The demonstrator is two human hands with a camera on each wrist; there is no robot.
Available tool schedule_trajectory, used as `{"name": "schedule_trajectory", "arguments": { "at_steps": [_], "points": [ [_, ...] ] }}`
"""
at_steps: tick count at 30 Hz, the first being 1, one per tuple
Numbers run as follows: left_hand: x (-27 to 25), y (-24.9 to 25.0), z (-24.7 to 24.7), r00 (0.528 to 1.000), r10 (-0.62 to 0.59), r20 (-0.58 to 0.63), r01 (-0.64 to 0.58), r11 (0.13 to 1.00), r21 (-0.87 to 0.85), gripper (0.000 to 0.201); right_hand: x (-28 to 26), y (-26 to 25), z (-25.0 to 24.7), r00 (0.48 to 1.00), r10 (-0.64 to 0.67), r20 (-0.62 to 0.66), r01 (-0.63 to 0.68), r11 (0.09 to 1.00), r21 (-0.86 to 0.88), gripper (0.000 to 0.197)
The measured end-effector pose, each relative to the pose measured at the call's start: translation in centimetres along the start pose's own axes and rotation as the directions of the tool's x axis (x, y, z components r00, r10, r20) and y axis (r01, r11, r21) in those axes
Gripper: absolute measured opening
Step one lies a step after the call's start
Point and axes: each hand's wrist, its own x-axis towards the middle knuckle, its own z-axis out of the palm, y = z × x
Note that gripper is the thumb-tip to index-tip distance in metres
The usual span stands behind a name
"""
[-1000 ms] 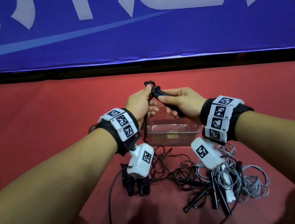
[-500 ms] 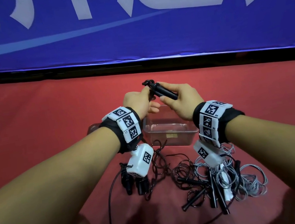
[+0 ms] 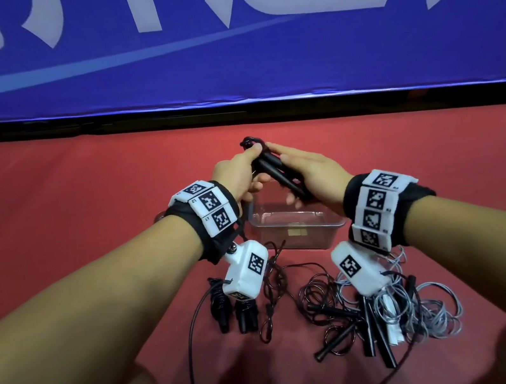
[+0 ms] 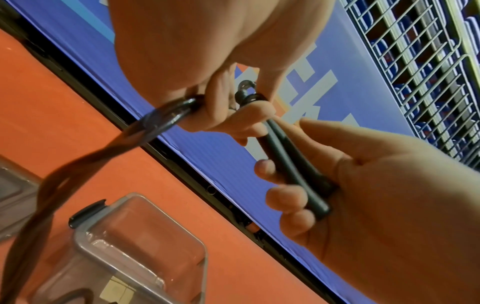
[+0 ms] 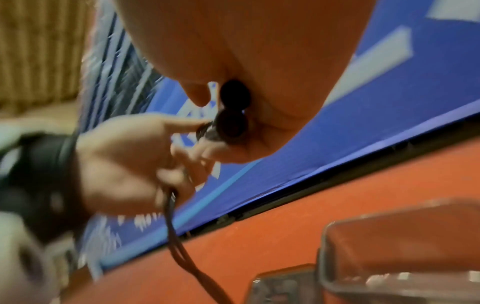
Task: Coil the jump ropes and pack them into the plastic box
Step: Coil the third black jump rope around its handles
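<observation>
Two black jump rope handles (image 3: 269, 167) lie side by side, held above the clear plastic box (image 3: 298, 228). My left hand (image 3: 235, 174) pinches their upper ends, and the doubled dark cord (image 4: 78, 172) runs through its curled fingers and hangs down beside the box (image 4: 130, 246). My right hand (image 3: 315, 174) wraps its fingers (image 4: 285, 195) round the lower ends of the handles (image 4: 285, 164). The blurred right wrist view shows the handles' butt ends (image 5: 233, 115), my left hand (image 5: 124, 160) and the hanging cord (image 5: 176, 236). What the box holds is not clear.
On the red floor near me lie a black rope tangle with loose handles (image 3: 328, 310), a grey rope heap (image 3: 432, 312) and a bundled black rope (image 3: 228, 310). A blue banner (image 3: 220, 46) stands behind the box. A thin black cable (image 3: 191, 353) runs toward me.
My right wrist has turned, so the palm now lies over the handles, which tilt down toward me. My left hand has shifted its hold onto their upper ends. Both hands stay above the box.
</observation>
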Motion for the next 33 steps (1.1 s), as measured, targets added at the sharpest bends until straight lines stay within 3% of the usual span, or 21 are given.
{"name": "schedule_trajectory", "arguments": {
  "at_steps": [3,6,11,13,16,19,23,26,28,30,33],
  "points": [
    [0.1,-0.2,0.2,0.998,0.048,0.045,-0.048,0.999,0.002,0.039,-0.2,-0.5,-0.2,0.994,0.058,0.093,-0.072,0.985,0.158,0.043],
    [0.1,-0.4,0.4,0.991,0.108,0.077,-0.113,0.992,0.058,0.046,-0.4,-0.2,-0.4,0.970,0.112,0.216,-0.154,0.970,0.188,0.028],
    [-0.3,-0.1,0.8,0.971,0.210,0.115,-0.223,0.968,0.115,0.047,0.1,0.2,-0.8,0.998,-0.003,0.067,-0.005,0.991,0.131,0.048],
    [-0.7,0.1,1.0,0.973,0.194,0.123,-0.206,0.974,0.093,0.043,0.2,0.1,-0.8,0.999,-0.051,0.018,0.050,0.998,0.030,0.053],
    [-1.5,0.5,1.1,0.983,0.132,0.125,-0.124,0.990,-0.073,0.028,0.7,0.5,-1.0,0.995,-0.093,-0.044,0.088,0.992,-0.095,0.056],
    [-1.7,0.3,1.0,0.976,0.187,0.108,-0.181,0.982,-0.060,0.034,0.9,1.0,-1.2,0.988,-0.130,-0.079,0.108,0.964,-0.245,0.058],
    [-1.6,-0.1,1.3,0.949,0.314,0.016,-0.315,0.947,0.064,0.038,0.8,0.9,-0.9,0.973,-0.222,-0.061,0.150,0.814,-0.562,0.065],
    [-1.3,-0.3,1.3,0.953,0.296,-0.068,-0.292,0.955,0.059,0.041,0.5,1.0,-0.1,0.969,-0.246,-0.013,0.152,0.637,-0.756,0.071],
    [-0.7,-0.4,1.0,0.962,0.261,-0.083,-0.256,0.965,0.063,0.036,0.3,0.9,0.2,0.971,-0.238,0.015,0.152,0.568,-0.809,0.067],
    [-0.2,-0.2,0.6,0.972,0.222,-0.072,-0.218,0.974,0.064,0.030,0.1,0.5,0.2,0.980,-0.197,0.024,0.137,0.582,-0.802,0.061],
    [0.0,0.0,0.4,0.976,0.212,-0.042,-0.210,0.976,0.052,0.027,-0.1,0.0,0.3,0.989,-0.136,0.064,0.145,0.738,-0.659,0.053]
  ]
}}
